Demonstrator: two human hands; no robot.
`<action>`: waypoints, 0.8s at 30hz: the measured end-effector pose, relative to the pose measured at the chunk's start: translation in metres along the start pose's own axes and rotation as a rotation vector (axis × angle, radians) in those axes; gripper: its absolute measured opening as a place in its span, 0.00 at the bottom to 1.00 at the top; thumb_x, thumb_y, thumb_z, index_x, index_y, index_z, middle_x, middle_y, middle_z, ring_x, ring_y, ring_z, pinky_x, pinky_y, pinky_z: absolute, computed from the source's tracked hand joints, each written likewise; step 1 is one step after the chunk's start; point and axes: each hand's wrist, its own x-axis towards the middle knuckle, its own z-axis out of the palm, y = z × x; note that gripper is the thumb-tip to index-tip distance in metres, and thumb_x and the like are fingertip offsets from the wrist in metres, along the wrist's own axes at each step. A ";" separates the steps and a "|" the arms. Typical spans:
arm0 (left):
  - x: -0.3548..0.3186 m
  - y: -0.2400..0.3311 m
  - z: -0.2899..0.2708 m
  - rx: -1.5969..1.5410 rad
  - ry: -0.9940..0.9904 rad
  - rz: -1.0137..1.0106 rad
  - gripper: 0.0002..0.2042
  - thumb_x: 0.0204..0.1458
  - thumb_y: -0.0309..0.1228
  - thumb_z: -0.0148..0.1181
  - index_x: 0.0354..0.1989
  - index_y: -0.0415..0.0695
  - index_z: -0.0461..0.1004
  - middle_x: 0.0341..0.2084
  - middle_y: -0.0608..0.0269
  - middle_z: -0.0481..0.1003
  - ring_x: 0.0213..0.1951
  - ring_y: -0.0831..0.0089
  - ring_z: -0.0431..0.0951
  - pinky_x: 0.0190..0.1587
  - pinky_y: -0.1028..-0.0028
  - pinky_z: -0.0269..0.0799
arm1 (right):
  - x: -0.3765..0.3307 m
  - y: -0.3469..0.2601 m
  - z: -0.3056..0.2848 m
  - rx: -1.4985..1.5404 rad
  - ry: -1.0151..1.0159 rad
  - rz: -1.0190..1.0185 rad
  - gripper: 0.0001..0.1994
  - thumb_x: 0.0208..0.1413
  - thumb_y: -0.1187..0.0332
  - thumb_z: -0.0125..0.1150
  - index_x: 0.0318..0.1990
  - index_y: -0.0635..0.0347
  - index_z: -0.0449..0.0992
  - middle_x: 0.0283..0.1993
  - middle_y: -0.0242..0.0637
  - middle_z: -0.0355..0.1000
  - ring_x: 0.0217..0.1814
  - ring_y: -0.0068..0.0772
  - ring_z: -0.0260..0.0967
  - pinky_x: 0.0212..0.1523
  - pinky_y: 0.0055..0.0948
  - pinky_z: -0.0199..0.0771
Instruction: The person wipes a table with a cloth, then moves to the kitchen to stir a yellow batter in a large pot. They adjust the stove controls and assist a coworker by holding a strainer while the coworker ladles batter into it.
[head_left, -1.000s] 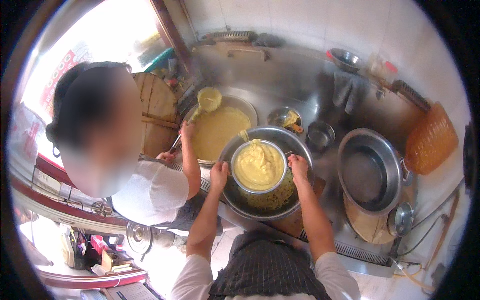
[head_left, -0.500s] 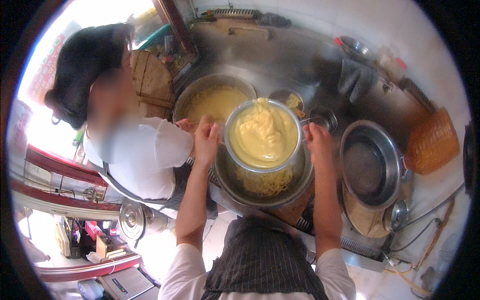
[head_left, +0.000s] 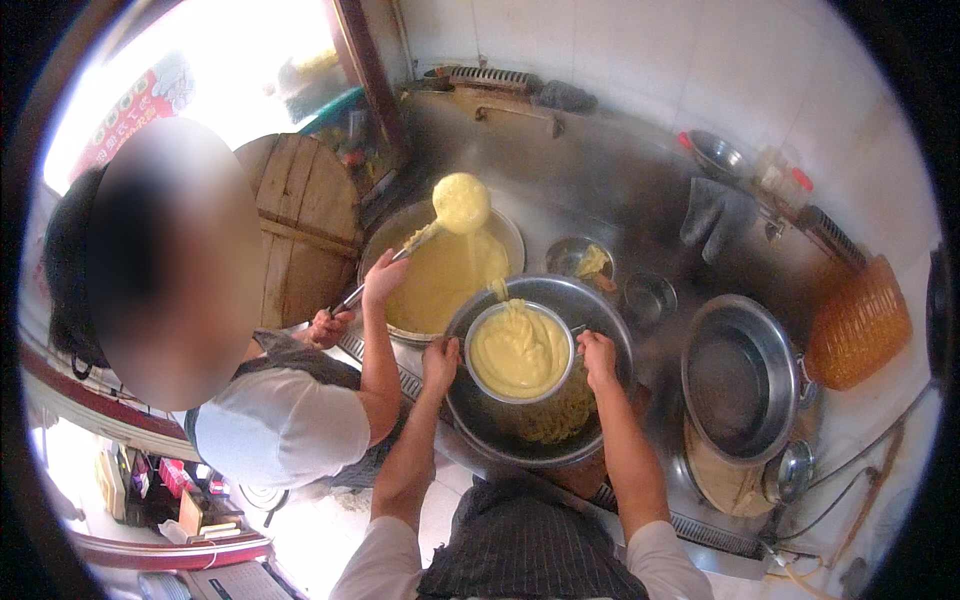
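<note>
A round metal bowl with side handles (head_left: 475, 385) is held up between my two hands, full of thick, smooth yellow batter (head_left: 520, 350). My left hand (head_left: 440, 364) is closed at its left side, the grip there partly hidden. On the right side, my right hand (head_left: 598, 360) is wrapped round a handle. Beneath the bowl stands a wide, deep metal basin (head_left: 612, 320) with yellow noodle-like strands (head_left: 550, 418) in it. The bowl's underside is hidden. A yellow strand hangs over the bowl's far rim.
At left, a co-worker's hand (head_left: 385, 278) holds a ladle (head_left: 462, 204) of batter above a large pot (head_left: 515, 240). A metal basin (head_left: 700, 425) stands at right, beside a plastic jug of amber liquid (head_left: 860, 325). Small bowls (head_left: 650, 298) sit behind; a wooden lid (head_left: 300, 215) leans far left.
The bowl of batter has come down closer to the basin, with both my hands on it. The co-worker has lifted a full ladle above the pot. My view has shifted a little.
</note>
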 end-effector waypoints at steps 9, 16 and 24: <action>0.005 -0.003 0.007 -0.091 0.051 -0.008 0.13 0.52 0.36 0.48 0.26 0.36 0.69 0.14 0.59 0.70 0.18 0.70 0.70 0.24 0.71 0.66 | 0.016 0.002 0.012 0.047 0.040 -0.122 0.13 0.53 0.65 0.49 0.25 0.65 0.73 0.18 0.31 0.66 0.21 0.21 0.61 0.24 0.22 0.59; -0.002 -0.015 -0.001 -0.224 0.045 -0.032 0.11 0.52 0.34 0.49 0.28 0.37 0.69 0.16 0.66 0.67 0.18 0.80 0.65 0.20 0.79 0.62 | 0.004 -0.006 0.019 -0.081 0.052 -0.052 0.13 0.52 0.63 0.50 0.25 0.65 0.73 0.18 0.31 0.65 0.22 0.24 0.60 0.27 0.24 0.59; -0.008 -0.012 -0.006 -0.072 0.024 0.002 0.13 0.53 0.36 0.47 0.26 0.37 0.68 0.16 0.68 0.66 0.20 0.79 0.64 0.24 0.78 0.61 | -0.003 -0.001 0.017 -0.004 0.027 -0.084 0.13 0.53 0.64 0.50 0.26 0.65 0.73 0.18 0.31 0.64 0.22 0.23 0.60 0.27 0.25 0.59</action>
